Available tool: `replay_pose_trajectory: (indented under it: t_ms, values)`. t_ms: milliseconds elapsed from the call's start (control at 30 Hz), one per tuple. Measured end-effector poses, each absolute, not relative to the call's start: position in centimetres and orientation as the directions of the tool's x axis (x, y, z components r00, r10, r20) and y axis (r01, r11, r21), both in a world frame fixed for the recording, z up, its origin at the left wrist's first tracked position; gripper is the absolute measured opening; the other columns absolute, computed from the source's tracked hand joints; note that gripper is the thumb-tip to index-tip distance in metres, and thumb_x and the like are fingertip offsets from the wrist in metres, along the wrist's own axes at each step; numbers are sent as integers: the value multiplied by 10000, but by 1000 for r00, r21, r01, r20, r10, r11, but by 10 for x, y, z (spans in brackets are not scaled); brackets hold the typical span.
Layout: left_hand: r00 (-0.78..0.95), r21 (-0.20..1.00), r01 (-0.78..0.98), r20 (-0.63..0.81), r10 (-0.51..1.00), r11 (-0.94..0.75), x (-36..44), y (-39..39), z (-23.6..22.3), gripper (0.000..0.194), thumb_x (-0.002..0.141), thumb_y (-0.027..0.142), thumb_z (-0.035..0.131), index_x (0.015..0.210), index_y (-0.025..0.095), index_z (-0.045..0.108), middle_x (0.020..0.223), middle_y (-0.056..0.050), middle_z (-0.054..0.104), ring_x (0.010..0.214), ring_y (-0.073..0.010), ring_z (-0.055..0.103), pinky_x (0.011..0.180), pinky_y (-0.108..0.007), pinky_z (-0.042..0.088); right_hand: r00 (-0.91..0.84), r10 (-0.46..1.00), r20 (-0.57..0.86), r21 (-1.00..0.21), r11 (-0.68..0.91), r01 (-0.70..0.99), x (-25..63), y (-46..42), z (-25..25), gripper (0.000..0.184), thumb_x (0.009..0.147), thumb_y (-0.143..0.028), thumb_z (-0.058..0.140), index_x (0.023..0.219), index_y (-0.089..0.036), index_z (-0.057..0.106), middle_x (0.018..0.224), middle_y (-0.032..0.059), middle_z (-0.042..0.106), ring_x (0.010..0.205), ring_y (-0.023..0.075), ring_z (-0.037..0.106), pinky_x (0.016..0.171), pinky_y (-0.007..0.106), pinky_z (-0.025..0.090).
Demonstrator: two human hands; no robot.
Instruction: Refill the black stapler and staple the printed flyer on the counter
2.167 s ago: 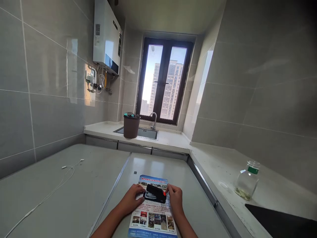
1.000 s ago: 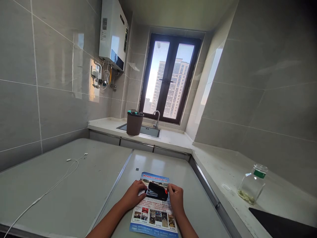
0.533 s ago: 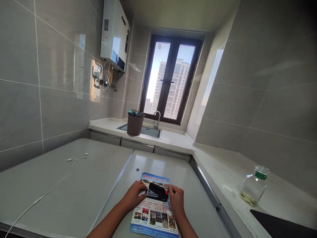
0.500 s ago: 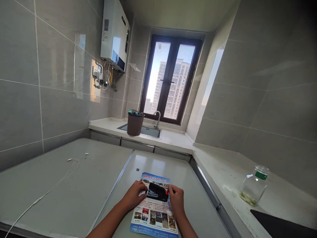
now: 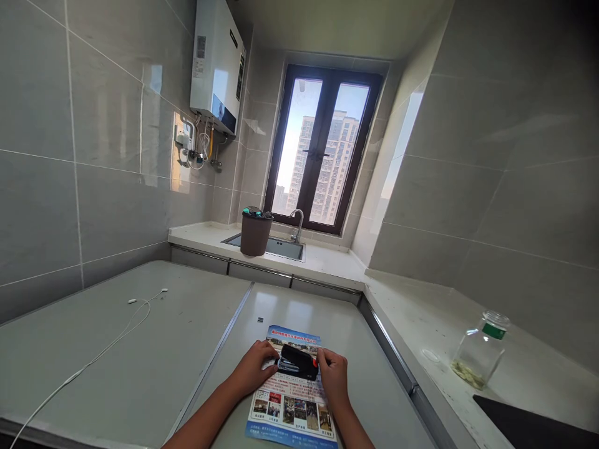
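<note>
A black stapler (image 5: pixel 300 363) with a red piece at its right end lies across a printed flyer (image 5: pixel 294 391) on the grey table. My left hand (image 5: pixel 255 366) has its thumb and fingers closed around the stapler's left end, where some bare metal shows. At the opposite end, my right hand (image 5: pixel 334 373) pinches with curled fingers beside the red piece; its fingertips partly cover that end. The stapler's top arm appears slightly raised at the left. Beyond the flyer's upper left corner sits a small strip of staples (image 5: pixel 260 320).
A white cable (image 5: pixel 107 340) runs over the left of the table (image 5: pixel 196 312). On the right counter (image 5: pixel 416 312) stands a glass jar (image 5: pixel 480 352) with a green label, near a black panel (image 5: pixel 528 424). A brown bin (image 5: pixel 256 236) stands at the sink (image 5: pixel 287 249).
Since the oldest frame the view has shifted and tilted a little, so the room sits farther right. Both hands stay at the stapler's ends; over the last half second nothing visibly moves.
</note>
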State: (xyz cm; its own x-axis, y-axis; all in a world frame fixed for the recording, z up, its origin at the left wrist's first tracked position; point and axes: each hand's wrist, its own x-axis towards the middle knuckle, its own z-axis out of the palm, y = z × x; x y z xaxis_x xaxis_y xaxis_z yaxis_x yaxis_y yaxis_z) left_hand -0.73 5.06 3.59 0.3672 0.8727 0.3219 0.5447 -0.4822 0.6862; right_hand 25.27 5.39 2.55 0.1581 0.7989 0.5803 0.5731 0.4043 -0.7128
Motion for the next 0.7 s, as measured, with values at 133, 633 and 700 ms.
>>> replay_pose_trajectory:
  t_ms: [133,633,700]
  values:
    - [370,682,553,313,875,-478,-7,51,36,204,821,206,681,1014,226,745,1108,-66,685,1098,-270,585,988,-382,423,149,801,580,-710,407,574,253,55,24,482,920,-449,461,511,-205,384,517,-46,311,526,109,348,548,256,236]
    - [359,690,549,315,879,-472,-7,54,32,217,807,216,688,1013,224,756,1108,-64,682,1096,-266,575,978,-374,420,154,798,583,-708,406,578,253,54,25,468,906,-435,460,502,-211,380,511,-49,306,516,109,332,541,257,229]
    - [361,691,543,321,876,-477,-7,54,31,228,805,220,690,1023,222,759,1110,-70,681,1096,-268,576,978,-377,419,153,798,583,-708,408,576,252,54,26,469,904,-436,464,499,-211,390,511,-48,315,517,111,338,539,256,234]
